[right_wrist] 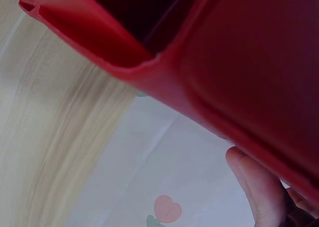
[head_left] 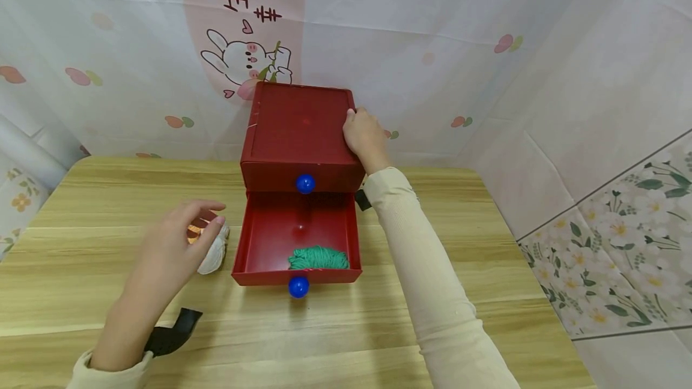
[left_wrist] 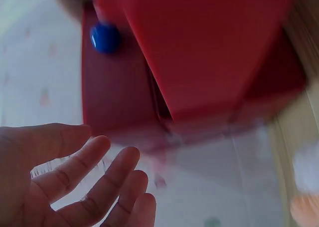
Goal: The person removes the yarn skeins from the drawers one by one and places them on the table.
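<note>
A red two-drawer box (head_left: 303, 125) stands at the table's back, blue balls as its knobs. Its lower drawer (head_left: 270, 239) is pulled out, and a green yarn bundle (head_left: 319, 258) lies at the drawer's front right. The upper drawer (head_left: 270, 177) is closed. My right hand (head_left: 366, 137) grips the box's top right edge; some fingers (right_wrist: 254, 179) show beside that edge in the right wrist view. Left of the drawer, my left hand (head_left: 181, 245) hovers with fingers spread and loosely bent, nothing held. Beneath it lies a white yarn bundle (head_left: 214, 255), with something orange (head_left: 193, 233) partly hidden by the fingers.
The wooden table (head_left: 108, 293) runs up to a printed curtain (head_left: 405, 35) behind the box. A flowered wall panel (head_left: 622, 239) borders the right side. A black strap (head_left: 175, 335) hangs at my left wrist.
</note>
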A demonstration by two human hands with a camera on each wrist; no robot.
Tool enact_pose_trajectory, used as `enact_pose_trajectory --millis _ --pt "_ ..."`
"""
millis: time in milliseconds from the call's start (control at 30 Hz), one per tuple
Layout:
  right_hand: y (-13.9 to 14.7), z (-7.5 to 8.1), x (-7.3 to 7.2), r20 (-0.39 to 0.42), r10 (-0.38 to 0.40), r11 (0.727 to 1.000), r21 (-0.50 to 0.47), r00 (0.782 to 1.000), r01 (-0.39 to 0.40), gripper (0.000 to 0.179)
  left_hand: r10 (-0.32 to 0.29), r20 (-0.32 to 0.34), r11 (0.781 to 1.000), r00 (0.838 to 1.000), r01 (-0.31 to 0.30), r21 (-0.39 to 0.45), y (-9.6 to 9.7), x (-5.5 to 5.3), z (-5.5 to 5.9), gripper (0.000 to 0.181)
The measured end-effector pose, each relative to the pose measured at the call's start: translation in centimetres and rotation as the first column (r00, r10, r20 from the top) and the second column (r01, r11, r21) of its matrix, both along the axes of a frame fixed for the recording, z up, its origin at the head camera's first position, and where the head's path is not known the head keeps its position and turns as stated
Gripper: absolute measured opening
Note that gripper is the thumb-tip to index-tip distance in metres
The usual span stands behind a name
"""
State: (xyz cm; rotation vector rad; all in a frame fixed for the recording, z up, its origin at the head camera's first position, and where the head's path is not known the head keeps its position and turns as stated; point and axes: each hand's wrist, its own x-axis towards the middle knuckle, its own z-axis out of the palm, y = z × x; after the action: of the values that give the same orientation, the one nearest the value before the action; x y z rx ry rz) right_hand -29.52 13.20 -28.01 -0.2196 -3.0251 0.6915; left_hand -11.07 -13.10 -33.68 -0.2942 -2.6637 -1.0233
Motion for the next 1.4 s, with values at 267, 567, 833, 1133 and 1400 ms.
enact_pose_trajectory --millis 267,567,833,1133,1400 --pt "-0.1 0.1 0.1 0.001 0.001 1.000 0.000 1.000 -0.001 0.049 -0.145 0.094 0.988 0.985 0.150 -0.047 4.5 0.1 -0.5 0.025" --pt "-0.2 0.1 -0.1 -0.004 -0.001 1.000 0.003 1.000 0.001 0.049 -0.258 0.206 0.964 0.944 0.265 -0.009 7.1 -1.0 -1.8 0.029" --pt "-0.2 0.1 -0.1 -0.004 0.003 1.000 -0.008 1.000 -0.003 0.048 -0.336 0.330 0.937 0.882 0.350 0.020 8.5 -1.9 -2.4 0.039" --pt "0.0 0.1 0.0 0.006 0.005 1.000 -0.016 1.000 -0.004 0.049 -0.500 0.399 0.860 0.768 0.493 0.129 8.9 -3.1 -2.8 0.043" --pt "0.1 0.0 -0.1 0.015 0.001 1.000 -0.004 1.000 -0.001 0.050 -0.543 0.448 0.832 0.710 0.527 0.173 8.8 -3.5 -3.1 0.037"
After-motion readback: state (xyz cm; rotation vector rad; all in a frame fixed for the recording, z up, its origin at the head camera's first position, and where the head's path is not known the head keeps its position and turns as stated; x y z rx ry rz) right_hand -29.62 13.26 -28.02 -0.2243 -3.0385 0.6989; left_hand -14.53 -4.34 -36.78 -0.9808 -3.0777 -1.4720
